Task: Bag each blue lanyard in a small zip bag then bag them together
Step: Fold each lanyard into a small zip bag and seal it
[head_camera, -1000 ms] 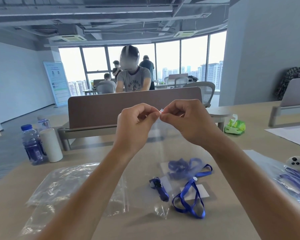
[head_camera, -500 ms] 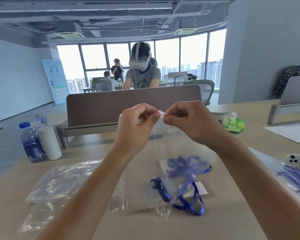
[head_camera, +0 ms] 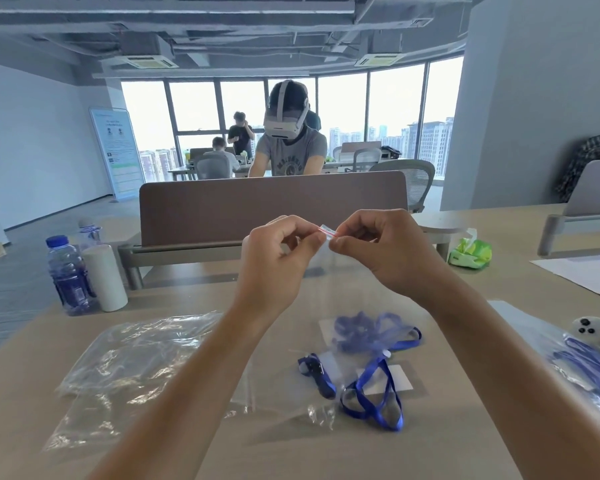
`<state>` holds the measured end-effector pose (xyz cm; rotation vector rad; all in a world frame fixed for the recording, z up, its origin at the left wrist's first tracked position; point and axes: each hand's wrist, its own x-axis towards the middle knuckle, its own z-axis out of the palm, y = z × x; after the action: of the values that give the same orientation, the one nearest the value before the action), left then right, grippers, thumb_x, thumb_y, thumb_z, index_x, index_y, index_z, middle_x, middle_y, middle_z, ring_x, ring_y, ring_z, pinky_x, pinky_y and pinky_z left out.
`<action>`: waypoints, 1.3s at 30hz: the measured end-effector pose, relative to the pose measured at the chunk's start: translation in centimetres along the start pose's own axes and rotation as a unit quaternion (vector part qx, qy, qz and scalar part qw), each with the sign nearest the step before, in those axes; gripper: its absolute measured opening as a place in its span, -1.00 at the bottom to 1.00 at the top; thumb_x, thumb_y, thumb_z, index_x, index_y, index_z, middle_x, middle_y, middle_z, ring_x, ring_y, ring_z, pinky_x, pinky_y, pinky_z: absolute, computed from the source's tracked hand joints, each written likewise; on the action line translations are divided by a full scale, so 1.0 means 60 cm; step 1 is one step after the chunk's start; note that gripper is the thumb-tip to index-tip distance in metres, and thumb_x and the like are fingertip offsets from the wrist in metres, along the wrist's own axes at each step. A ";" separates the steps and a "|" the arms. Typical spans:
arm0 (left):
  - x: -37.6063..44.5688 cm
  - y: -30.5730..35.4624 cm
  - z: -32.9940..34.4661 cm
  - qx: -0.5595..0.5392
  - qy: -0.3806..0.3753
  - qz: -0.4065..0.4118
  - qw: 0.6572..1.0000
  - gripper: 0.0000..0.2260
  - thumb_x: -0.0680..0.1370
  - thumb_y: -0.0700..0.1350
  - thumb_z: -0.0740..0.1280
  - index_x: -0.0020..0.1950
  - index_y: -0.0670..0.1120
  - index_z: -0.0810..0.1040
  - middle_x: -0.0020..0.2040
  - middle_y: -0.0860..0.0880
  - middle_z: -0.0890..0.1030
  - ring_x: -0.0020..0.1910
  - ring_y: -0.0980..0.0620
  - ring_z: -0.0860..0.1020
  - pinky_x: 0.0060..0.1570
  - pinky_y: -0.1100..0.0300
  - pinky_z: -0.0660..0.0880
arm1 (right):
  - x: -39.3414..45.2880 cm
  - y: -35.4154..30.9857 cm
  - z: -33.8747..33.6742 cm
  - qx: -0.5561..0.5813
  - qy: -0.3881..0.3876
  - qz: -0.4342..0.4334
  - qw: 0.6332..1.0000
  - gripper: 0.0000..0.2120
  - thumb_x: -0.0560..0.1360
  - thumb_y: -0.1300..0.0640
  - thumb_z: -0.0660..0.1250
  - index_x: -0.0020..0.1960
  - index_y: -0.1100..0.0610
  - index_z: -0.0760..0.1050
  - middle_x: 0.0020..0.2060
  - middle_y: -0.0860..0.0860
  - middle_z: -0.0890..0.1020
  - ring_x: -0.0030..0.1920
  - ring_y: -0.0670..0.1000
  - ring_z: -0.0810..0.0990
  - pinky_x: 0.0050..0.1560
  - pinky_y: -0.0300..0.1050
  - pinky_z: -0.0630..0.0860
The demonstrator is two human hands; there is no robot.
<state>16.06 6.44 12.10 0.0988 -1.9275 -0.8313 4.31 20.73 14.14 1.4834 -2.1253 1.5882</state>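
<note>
A small zip bag [head_camera: 327, 237] hangs in the air above the table [head_camera: 21, 393], its red-striped zip edge running left to right at the top between two hands. The left hand [head_camera: 278, 258] pinches that edge from one side, the right hand [head_camera: 385, 251] from the other, fingertips almost meeting. The clear body drops straight down toward a loose blue lanyard [head_camera: 371, 393], which lies below and a little right of the hands, nearer the right one. The mouth probably needs pulling apart next, front from back. Larger bags [head_camera: 136, 355] lie to the left.
</note>
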 end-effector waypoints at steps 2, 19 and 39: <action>0.001 0.001 0.000 0.004 -0.006 0.000 1.000 -0.95 0.55 -0.17 0.46 -0.10 -0.06 0.72 -0.19 0.06 0.68 -0.20 0.00 0.58 -0.18 0.20 0.49 | 0.005 0.000 0.002 -0.016 -0.001 0.003 1.000 -0.90 0.48 0.11 0.53 -0.20 0.03 0.68 -0.42 -0.14 0.63 -0.43 -0.21 0.46 -0.35 -0.41 0.38; 0.030 -0.033 -0.008 -0.118 0.078 -0.137 0.980 -0.96 0.55 -0.15 0.47 -0.09 -0.09 0.70 -0.29 0.09 0.63 -0.32 0.22 0.48 -0.37 0.42 0.36 | 0.030 0.053 -0.027 -0.017 0.033 0.069 0.997 -0.90 0.43 0.16 0.54 -0.25 0.07 0.69 -0.48 -0.09 0.61 -0.49 -0.19 0.42 -0.43 -0.39 0.38; 0.031 -0.051 0.006 -0.084 0.118 -0.103 0.984 -0.95 0.54 -0.20 0.48 -0.07 -0.07 0.73 -0.21 0.05 0.72 -0.23 0.17 0.59 -0.13 0.32 0.51 | 0.008 0.126 -0.042 -0.007 0.124 0.144 0.982 -0.89 0.48 0.08 0.54 -0.20 0.07 0.69 -0.41 -0.04 0.64 -0.49 -0.19 0.45 -0.46 -0.41 0.37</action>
<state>14.00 3.53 11.65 0.2861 -1.6353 -1.0679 -2.60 22.22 10.42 0.9431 -2.2726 1.7355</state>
